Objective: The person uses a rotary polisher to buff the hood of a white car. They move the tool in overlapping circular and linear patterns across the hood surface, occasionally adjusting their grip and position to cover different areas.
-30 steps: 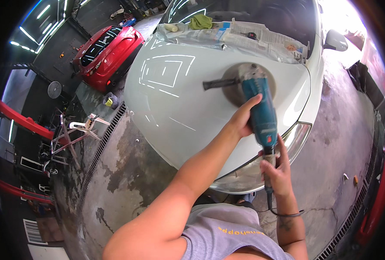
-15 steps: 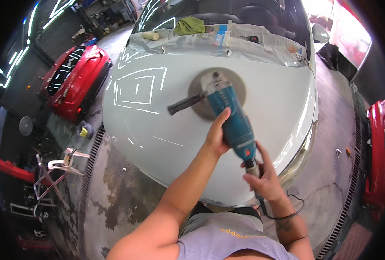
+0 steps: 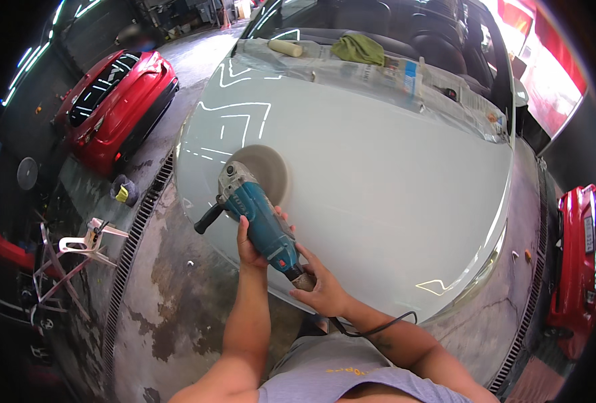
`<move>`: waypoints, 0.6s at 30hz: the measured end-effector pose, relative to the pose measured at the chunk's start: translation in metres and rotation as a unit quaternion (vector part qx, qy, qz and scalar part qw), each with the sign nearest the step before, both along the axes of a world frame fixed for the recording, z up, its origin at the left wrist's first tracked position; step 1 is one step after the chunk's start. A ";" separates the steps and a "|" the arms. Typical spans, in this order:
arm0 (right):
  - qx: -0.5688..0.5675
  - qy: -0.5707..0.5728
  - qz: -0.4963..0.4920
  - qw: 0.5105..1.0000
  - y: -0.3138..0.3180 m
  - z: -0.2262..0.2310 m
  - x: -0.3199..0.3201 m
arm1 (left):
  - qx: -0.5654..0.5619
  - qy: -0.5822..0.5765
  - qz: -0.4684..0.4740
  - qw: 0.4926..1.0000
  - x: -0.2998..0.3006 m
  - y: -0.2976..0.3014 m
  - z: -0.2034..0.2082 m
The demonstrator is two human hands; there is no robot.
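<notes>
My left hand (image 3: 251,247) is wrapped round the body of a teal electric car polisher (image 3: 259,218). The rear end of the tool is in my right hand (image 3: 321,287), from which a dark power cord (image 3: 386,324) loops over my right forearm. A round grey pad (image 3: 271,171) on the polisher's head lies against the glossy white car hood (image 3: 385,181), near its left edge. The pad looks blurred, as if spinning. Nobody holds the black side handle (image 3: 209,218), which sticks out to the left.
Newspaper and plastic sheeting (image 3: 405,75) cover the windshield base, with a green cloth (image 3: 358,50) and a pale bottle (image 3: 285,48) on top. At left are a red car (image 3: 113,111), a white plastic chair (image 3: 86,243) and a floor drain (image 3: 125,285). A red bumper (image 3: 572,248) stands at right.
Both hands have carried the polisher leftward and nearer to me across the hood, from its upper middle to the left side. My grip stays on the tool, and the view has shifted.
</notes>
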State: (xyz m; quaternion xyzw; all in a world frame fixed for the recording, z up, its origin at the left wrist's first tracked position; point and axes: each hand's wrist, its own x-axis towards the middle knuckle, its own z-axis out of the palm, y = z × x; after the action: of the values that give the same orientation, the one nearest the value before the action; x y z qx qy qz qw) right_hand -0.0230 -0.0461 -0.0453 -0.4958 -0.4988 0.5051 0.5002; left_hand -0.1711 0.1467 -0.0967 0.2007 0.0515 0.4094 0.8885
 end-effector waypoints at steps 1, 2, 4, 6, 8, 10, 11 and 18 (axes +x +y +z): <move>-0.016 -0.002 0.002 1.000 0.000 0.001 -0.004 | -0.004 -0.008 -0.008 1.000 -0.004 0.000 -0.001; -0.032 -0.005 0.002 0.999 -0.004 0.005 -0.004 | -0.008 -0.016 -0.018 1.000 -0.003 -0.002 -0.003; -0.055 -0.010 -0.019 0.998 -0.022 0.001 -0.003 | -0.013 -0.006 -0.053 0.999 0.005 -0.019 -0.001; -0.064 -0.010 -0.068 0.996 -0.059 -0.010 0.003 | -0.013 0.037 -0.109 0.993 0.029 -0.041 0.008; -0.080 0.033 -0.133 0.987 -0.106 -0.009 0.011 | 0.002 0.067 -0.212 0.975 0.062 -0.065 0.011; -0.073 0.065 -0.220 0.971 -0.143 0.000 0.019 | -0.014 0.138 -0.219 0.966 0.114 -0.106 0.044; -0.064 0.073 -0.271 0.958 -0.158 0.005 0.019 | 0.002 0.134 -0.263 0.956 0.139 -0.117 0.046; 0.009 0.120 -0.469 0.875 -0.245 0.013 0.047 | 0.064 0.143 -0.386 0.909 0.263 -0.222 0.067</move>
State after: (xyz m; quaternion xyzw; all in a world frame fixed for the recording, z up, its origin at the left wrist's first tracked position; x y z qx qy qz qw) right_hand 0.0236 -0.2915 -0.0321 -0.6026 -0.1483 0.2628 0.7388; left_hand 0.0921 -0.0749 -0.0295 0.3182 0.0704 0.0036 0.9454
